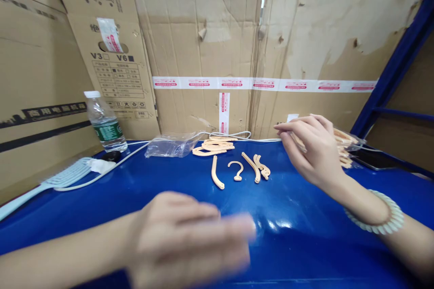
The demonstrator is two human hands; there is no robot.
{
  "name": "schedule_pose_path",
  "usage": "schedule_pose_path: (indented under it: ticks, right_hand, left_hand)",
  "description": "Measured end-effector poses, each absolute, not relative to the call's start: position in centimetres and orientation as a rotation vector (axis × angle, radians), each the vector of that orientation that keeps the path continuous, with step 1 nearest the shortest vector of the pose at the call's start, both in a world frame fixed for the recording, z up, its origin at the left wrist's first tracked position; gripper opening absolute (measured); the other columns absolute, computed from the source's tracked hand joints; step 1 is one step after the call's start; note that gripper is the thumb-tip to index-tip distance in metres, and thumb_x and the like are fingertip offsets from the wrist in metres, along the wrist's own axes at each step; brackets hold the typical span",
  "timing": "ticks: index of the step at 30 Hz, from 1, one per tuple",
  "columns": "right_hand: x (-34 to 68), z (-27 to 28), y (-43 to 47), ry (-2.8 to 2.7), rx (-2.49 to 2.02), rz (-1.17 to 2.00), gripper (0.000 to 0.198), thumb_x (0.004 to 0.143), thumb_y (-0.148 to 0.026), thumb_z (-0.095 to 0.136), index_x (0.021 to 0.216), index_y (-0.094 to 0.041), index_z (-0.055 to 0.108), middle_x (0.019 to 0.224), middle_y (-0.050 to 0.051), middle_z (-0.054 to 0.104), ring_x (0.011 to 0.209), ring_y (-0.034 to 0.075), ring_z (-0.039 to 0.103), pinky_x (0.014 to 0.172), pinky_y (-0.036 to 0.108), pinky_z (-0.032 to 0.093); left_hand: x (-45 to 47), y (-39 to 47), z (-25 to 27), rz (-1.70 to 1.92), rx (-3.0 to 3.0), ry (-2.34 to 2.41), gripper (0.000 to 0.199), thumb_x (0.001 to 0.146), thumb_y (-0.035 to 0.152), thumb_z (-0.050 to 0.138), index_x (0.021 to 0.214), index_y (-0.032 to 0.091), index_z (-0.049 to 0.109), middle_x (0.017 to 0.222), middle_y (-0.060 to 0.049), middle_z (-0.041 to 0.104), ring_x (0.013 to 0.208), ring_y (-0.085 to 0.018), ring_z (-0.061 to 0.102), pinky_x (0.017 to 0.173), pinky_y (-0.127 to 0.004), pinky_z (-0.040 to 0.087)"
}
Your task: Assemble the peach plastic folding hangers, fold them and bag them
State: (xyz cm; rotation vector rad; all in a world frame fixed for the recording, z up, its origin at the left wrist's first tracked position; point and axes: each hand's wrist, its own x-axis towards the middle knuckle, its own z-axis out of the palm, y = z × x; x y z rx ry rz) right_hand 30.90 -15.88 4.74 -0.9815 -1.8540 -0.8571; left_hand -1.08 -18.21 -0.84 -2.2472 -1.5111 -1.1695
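Observation:
My left hand [190, 239] is smeared by motion low in the foreground, its fingers stretched to the right with nothing seen in them. At the right, my right hand [313, 149] is raised over the table with loosely bent fingers, and no held thing shows. Behind it, partly hidden, lie bagged peach plastic pieces [344, 137]. Between the hands lie loose peach parts of a folding hanger: a curved arm [217, 174], a hook [238, 170], another arm [251, 168] and a folded piece [262, 167] touching or close beside it. Farther back is a pile of similar pieces [213, 145].
A water bottle [105, 124], a pale blue hairbrush [68, 176] and a small black object [111, 156] are at the left. A clear plastic bag [171, 145] and a white cable [135, 151] lie along the back. Cardboard walls [203, 54] surround the blue table [288, 253]. A dark phone-like slab [375, 160] lies right.

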Motion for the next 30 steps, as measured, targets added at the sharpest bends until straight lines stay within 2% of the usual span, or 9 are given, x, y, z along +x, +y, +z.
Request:
schedule_pose_path:
  ticks: [2,3,6,8,11,17,20,26,30]
  right_hand:
    - [31.0,4.9,-15.9,-1.830,-0.974,-0.860,0.014,0.094,-0.022,0.049,0.094,-0.020,0.063,0.083,0.005,0.069,0.083,0.022,0.062,0.095,0.048,0.037]
    - [31.0,5.0,-15.9,-1.823,-0.973,-0.861,0.014,0.093,-0.023,0.049,0.094,-0.020,0.063,0.083,0.005,0.069,0.083,0.023,0.062,0.094,0.047,0.037]
    - [31.1,5.0,-15.9,-1.829,-0.983,-0.864,0.013,0.093,-0.024,0.049,0.094,-0.022,0.062,0.083,0.005,0.069,0.083,0.023,0.062,0.094,0.047,0.037]
    - [31.1,5.0,-15.8,-1.836,-0.987,-0.863,0.013,0.093,-0.024,0.049,0.093,-0.022,0.062,0.083,0.005,0.068,0.083,0.022,0.062,0.094,0.046,0.037]
    - [31.2,5.0,-15.8,-1.850,-0.996,-0.858,0.014,0.094,-0.025,0.048,0.092,-0.021,0.062,0.082,0.004,0.068,0.082,0.021,0.062,0.095,0.046,0.037]
    - [31.6,5.2,-15.7,-1.879,-1.050,-0.810,0.017,0.095,-0.027,0.047,0.092,-0.021,0.062,0.082,0.004,0.069,0.083,0.022,0.063,0.094,0.045,0.037]
    - [31.7,5.1,-15.5,-1.981,-1.139,-0.716,0.019,0.095,-0.029,0.046,0.092,-0.021,0.063,0.082,0.004,0.069,0.082,0.022,0.063,0.088,0.044,0.039]
    - [31.6,5.1,-15.4,-2.109,-1.225,-0.533,0.022,0.094,-0.031,0.046,0.088,-0.020,0.064,0.081,0.004,0.071,0.079,0.023,0.063,0.078,0.040,0.043]
    - [31.5,5.3,-15.5,-2.076,-1.238,-0.296,0.024,0.094,-0.034,0.047,0.090,-0.019,0.065,0.083,0.006,0.071,0.080,0.022,0.064,0.075,0.038,0.046]
  left_hand:
    - [-0.8,-15.2,0.2,-0.989,-2.552,-1.156,0.029,0.091,0.030,0.049,0.103,0.021,0.074,0.090,-0.006,0.073,0.084,-0.018,0.067,0.093,-0.037,0.054]
    - [-0.5,-13.7,0.5,-0.867,-2.674,-0.967,0.031,0.090,0.026,0.048,0.110,0.021,0.071,0.103,-0.007,0.073,0.100,-0.019,0.065,0.096,-0.035,0.052]
    - [0.6,-9.3,0.7,-0.581,-2.770,-0.819,0.042,0.090,0.011,0.039,0.128,0.012,0.055,0.134,-0.015,0.056,0.128,-0.025,0.049,0.108,-0.047,0.041]
    - [1.5,-6.8,0.4,-0.533,-2.770,-0.908,0.038,0.089,0.010,0.040,0.124,0.009,0.054,0.129,-0.019,0.058,0.124,-0.027,0.051,0.106,-0.047,0.042]
    - [2.8,-3.7,0.3,-0.408,-2.813,-0.984,0.027,0.089,0.012,0.046,0.112,0.009,0.058,0.117,-0.017,0.062,0.111,-0.026,0.059,0.098,-0.042,0.047]
    - [4.6,0.4,1.1,-0.183,-2.865,-1.168,0.034,0.092,0.036,0.058,0.117,0.013,0.057,0.120,-0.011,0.059,0.107,-0.025,0.059,0.092,-0.045,0.048]
    - [4.8,1.1,1.4,-0.135,-2.884,-1.213,0.033,0.091,0.038,0.060,0.113,0.014,0.060,0.118,-0.010,0.060,0.106,-0.024,0.059,0.092,-0.045,0.048]
    - [4.9,0.9,1.8,-0.274,-2.862,-1.197,0.025,0.090,0.036,0.062,0.098,0.013,0.063,0.112,-0.008,0.062,0.100,-0.022,0.060,0.089,-0.042,0.049]
    - [4.8,-0.2,2.5,-0.458,-2.810,-1.149,0.024,0.093,0.032,0.056,0.096,0.009,0.064,0.110,-0.014,0.062,0.104,-0.026,0.058,0.092,-0.044,0.046]
